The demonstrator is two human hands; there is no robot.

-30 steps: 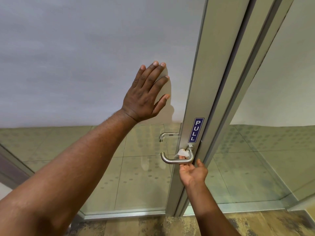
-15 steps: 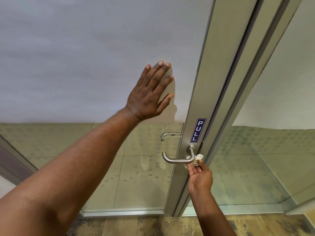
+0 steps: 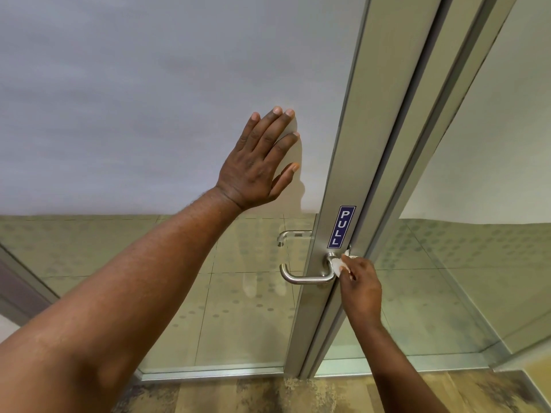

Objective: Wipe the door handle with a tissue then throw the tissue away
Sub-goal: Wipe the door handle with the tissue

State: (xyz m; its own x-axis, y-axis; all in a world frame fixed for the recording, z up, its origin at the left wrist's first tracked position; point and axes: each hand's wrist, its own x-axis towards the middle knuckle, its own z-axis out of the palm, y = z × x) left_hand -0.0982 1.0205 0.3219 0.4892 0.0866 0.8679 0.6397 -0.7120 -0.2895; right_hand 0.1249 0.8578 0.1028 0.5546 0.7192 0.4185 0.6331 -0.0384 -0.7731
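Note:
A brushed-metal lever door handle (image 3: pixel 304 278) sticks out from the aluminium door frame (image 3: pixel 343 180), below a blue PULL sticker (image 3: pixel 341 227). My right hand (image 3: pixel 362 289) pinches a small white tissue (image 3: pixel 338 265) against the handle's neck, where it meets the frame. My left hand (image 3: pixel 261 162) lies flat with fingers spread on the frosted glass of the door, above and left of the handle. Part of the tissue is hidden by my fingers.
A second handle (image 3: pixel 290 235) shows through the clear lower glass on the door's far side. A fixed glass panel (image 3: pixel 483 204) stands to the right of the frame. Patterned carpet (image 3: pixel 268 394) runs along the door's bottom rail.
My right hand has carried the tissue from under the handle's bar rightward and up to the neck by the frame. My left hand stays pressed on the glass.

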